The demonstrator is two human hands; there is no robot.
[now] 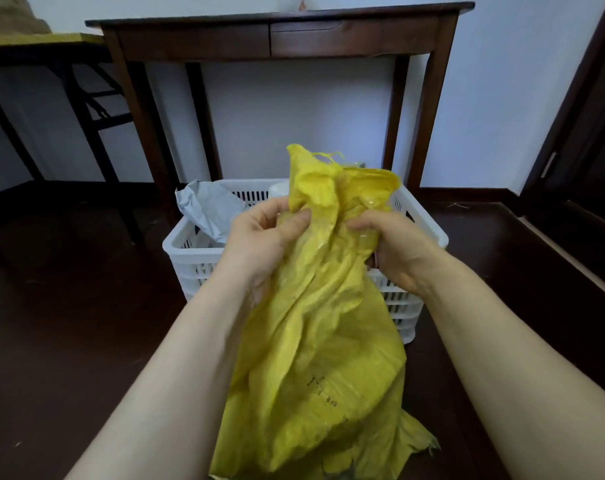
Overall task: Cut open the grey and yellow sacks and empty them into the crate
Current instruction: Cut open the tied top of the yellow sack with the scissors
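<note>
While the yellow sack (315,323) hangs lengthwise from floor up to the crate (190,251) rim, both hands, left (259,237) and right (394,251), clutch its bunched neck, tilted over the crate just beyond.
</note>
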